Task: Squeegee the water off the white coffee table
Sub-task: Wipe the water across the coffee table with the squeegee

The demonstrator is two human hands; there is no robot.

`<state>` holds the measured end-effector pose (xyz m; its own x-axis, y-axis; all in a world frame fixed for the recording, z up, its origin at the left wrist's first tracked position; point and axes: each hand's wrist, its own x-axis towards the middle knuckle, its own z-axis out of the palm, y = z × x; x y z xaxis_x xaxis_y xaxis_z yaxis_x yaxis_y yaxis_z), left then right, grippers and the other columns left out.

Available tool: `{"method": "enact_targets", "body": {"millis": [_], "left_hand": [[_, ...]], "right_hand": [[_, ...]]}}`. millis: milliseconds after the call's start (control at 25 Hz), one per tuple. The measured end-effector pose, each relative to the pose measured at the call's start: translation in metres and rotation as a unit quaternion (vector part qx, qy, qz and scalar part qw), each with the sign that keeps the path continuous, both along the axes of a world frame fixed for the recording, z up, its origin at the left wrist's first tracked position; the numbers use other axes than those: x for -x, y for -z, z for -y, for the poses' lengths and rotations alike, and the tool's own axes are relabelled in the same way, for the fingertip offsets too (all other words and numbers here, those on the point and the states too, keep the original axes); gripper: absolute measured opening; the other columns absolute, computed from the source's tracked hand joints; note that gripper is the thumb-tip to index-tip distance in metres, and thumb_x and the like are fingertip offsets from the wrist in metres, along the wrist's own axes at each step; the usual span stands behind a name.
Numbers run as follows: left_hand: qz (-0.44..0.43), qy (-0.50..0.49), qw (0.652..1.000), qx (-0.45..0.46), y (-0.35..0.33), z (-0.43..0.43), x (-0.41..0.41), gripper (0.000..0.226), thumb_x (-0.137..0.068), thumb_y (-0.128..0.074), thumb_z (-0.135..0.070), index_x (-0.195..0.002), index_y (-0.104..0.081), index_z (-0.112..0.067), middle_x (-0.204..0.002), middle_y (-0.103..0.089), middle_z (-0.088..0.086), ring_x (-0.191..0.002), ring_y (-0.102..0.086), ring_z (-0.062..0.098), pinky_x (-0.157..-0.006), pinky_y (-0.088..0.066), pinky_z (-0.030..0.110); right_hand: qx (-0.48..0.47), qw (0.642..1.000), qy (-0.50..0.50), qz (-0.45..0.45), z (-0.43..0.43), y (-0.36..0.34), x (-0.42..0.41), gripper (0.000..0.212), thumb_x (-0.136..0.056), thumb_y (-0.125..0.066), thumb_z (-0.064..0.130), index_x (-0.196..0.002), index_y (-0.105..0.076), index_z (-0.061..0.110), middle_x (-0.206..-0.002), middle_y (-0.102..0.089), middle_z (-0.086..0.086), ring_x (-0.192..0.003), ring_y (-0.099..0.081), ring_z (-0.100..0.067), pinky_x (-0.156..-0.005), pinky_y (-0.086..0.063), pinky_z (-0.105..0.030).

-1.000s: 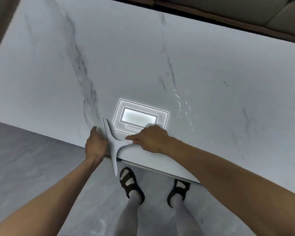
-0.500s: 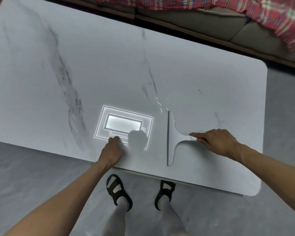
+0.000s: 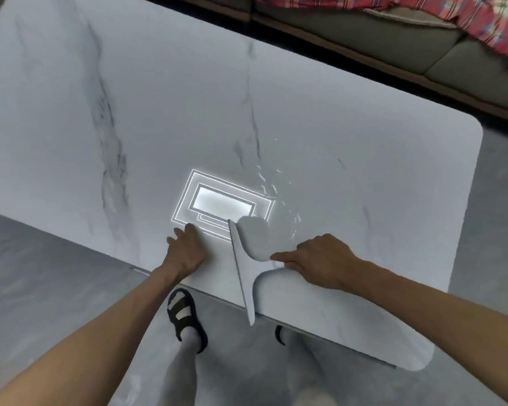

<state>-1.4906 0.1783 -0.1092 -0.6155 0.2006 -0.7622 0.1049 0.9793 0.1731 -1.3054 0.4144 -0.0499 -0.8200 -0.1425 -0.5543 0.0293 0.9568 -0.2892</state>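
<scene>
The white coffee table has a marble top with grey veins. A white T-shaped squeegee lies blade-down near the front edge, its blade running from the ceiling-light reflection out past the table's near edge. My right hand is shut on the squeegee's handle, to the right of the blade. My left hand rests flat on the tabletop just left of the blade, fingers slightly apart, holding nothing. Water droplets glint on the surface beyond the blade, above and right of it.
A bright reflection of a ceiling light shows on the tabletop. A grey sofa with a red plaid blanket stands behind the table. My feet in black sandals stand on the grey floor under the near edge.
The squeegee has been pulled left and toward me, so its blade end now overhangs the front edge. My left hand stays flat on the table beside it.
</scene>
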Motion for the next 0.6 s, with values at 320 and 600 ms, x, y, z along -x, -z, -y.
{"method": "enact_targets", "body": {"millis": [320,600], "left_hand": [[-0.040,-0.036,0.999,-0.005,-0.001,-0.041,-0.074,0.042,-0.088,-0.047,-0.004,-0.130,-0.041,-0.003,-0.126,-0.049,0.021,-0.113,-0.053,0.041,-0.087,-0.045,0.041],[0.020,-0.039,0.999,0.018,0.001,-0.061,-0.082,0.060,-0.090,-0.045,-0.004,-0.143,-0.019,0.002,-0.149,-0.017,0.039,-0.139,-0.021,0.057,-0.112,-0.030,0.056]], "right_hand": [[0.014,0.996,-0.091,-0.017,-0.041,0.041,-0.046,0.041,-0.103,-0.030,0.040,-0.142,-0.035,0.051,-0.105,-0.066,-0.006,-0.091,-0.065,-0.031,-0.069,-0.034,-0.033],[-0.086,0.995,0.036,0.027,-0.189,0.007,-0.079,0.041,-0.100,-0.021,0.052,-0.139,-0.030,0.062,-0.100,-0.068,0.009,-0.093,-0.066,-0.020,-0.075,-0.047,-0.034]]}}
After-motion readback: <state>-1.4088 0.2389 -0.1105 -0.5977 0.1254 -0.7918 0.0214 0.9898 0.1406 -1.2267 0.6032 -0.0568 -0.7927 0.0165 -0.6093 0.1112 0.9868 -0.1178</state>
